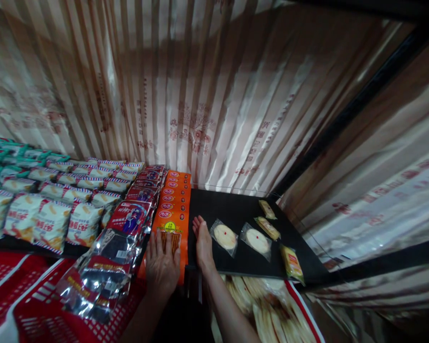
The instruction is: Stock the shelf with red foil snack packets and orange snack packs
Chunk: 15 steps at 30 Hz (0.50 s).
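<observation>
My left hand (162,264) lies flat, fingers spread, on the front orange snack packet (168,214) of an overlapping row that runs back to the curtain. My right hand (203,240) stands on edge just right of that row, its fingers straight and nothing in it. Left of the row lie dark red and silver snack packets (130,216), overlapping and spilling over the shelf's front edge. To the right of my right hand are two round pale flatbreads (225,237) in clear wrappers, flat on the black shelf (205,202).
White chip bags (52,221) and green bags (12,150) fill the shelf's left side. Small yellow packets (291,262) line its right end. Red baskets (32,290) stand below at left, and a box of long pale packaged food (268,309) below at right. A pleated curtain (196,95) hangs behind.
</observation>
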Each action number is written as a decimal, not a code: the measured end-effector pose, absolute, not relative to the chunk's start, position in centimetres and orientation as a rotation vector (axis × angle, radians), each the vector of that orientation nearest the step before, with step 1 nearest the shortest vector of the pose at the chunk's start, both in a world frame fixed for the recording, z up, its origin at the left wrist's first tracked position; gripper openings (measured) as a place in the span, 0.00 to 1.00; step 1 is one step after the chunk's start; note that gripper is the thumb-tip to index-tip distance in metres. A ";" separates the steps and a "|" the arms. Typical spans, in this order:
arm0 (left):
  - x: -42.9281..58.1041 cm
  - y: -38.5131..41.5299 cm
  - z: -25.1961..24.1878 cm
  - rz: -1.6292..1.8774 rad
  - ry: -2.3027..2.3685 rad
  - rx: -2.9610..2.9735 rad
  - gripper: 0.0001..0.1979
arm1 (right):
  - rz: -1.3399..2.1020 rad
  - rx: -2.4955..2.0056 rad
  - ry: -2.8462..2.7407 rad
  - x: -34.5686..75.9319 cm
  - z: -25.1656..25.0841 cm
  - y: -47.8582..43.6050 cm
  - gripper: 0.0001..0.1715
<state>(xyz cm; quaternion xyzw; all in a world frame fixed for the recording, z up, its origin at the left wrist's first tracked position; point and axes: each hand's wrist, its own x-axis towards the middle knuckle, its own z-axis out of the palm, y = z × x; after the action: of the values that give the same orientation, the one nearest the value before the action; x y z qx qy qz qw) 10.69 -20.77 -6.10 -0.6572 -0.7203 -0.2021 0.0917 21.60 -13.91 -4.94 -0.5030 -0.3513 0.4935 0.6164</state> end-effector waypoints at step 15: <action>11.9 -17.2 -1.2 -0.553 -2.223 -2.070 0.26 | 1.012 -1.263 -0.972 22.4 -5.0 -9.5 0.47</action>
<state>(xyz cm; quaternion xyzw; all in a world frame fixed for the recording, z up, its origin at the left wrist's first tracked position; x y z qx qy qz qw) 11.89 -17.20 -1.24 -0.6702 -0.7197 -0.1792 0.0272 22.36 -9.52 -5.01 -0.5419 -0.4171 0.4339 0.5866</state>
